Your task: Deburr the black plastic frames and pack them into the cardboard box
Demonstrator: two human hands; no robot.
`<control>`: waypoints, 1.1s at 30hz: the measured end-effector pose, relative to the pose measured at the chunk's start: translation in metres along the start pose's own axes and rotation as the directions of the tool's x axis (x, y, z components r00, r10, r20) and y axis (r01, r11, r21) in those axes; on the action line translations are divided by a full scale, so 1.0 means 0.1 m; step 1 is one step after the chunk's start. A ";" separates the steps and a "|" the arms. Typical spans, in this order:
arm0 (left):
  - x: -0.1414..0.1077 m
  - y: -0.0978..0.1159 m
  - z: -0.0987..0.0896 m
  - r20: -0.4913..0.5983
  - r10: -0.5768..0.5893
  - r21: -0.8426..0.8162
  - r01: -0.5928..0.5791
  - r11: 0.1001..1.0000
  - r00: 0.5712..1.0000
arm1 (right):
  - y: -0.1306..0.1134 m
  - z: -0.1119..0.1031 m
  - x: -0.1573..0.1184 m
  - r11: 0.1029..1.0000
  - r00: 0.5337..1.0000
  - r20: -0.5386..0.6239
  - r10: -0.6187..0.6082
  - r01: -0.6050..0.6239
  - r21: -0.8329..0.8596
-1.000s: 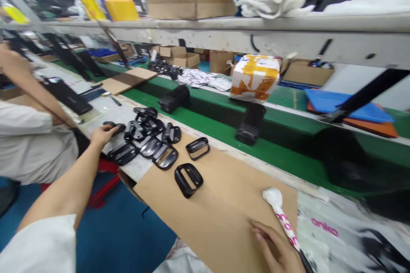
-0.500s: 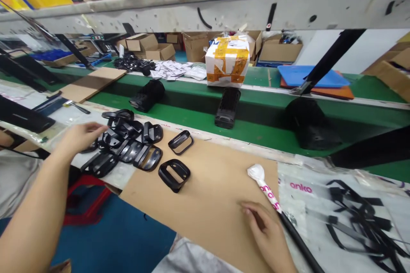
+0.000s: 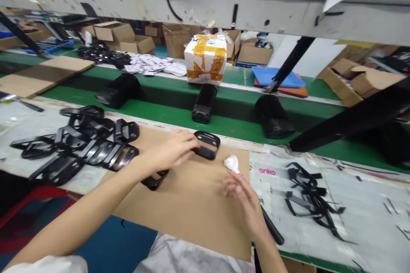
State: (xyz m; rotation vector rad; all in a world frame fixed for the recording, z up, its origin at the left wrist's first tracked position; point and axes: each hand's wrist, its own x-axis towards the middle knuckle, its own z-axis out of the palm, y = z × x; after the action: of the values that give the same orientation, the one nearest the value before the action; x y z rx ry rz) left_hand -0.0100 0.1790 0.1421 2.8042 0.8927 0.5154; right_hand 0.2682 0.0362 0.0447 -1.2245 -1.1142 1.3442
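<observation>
Left hand (image 3: 171,151) reaches rightward over the cardboard sheet (image 3: 192,209), fingertips at the near end of a crosswise black plastic frame (image 3: 207,145) — grip unclear; right hand (image 3: 243,202) open, just below a white-wrapped rod tip (image 3: 232,163).

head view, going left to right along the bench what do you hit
pile of black plastic frames → left hand → single black plastic frame → right hand → clear plastic sheet printed "anko" → tangle of thin black strips

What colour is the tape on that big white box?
The tape is yellow and orange, and it shows best in the head view.
</observation>
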 end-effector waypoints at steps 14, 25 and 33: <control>0.24 0.57 0.93 0.121 -0.556 -0.932 0.287 0.221 0.822 | -0.28 0.19 0.36 0.794 0.965 -0.117 0.233 -0.120 0.596; 0.62 0.25 1.04 0.282 -0.653 -0.959 0.182 -0.218 0.703 | -0.63 -1.27 0.19 0.772 0.849 -0.403 -0.341 0.008 -0.636; 0.58 0.23 1.45 0.361 -0.624 -0.919 0.151 -0.364 0.693 | -0.61 -1.83 0.31 0.677 0.829 -0.533 -0.169 -0.295 -0.674</control>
State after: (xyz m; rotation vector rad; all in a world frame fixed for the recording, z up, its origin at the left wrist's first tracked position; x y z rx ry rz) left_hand 0.1000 0.1885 0.0294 0.6879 0.8310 0.9518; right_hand 0.4546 0.0771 0.0880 -2.1089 -1.2012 0.4387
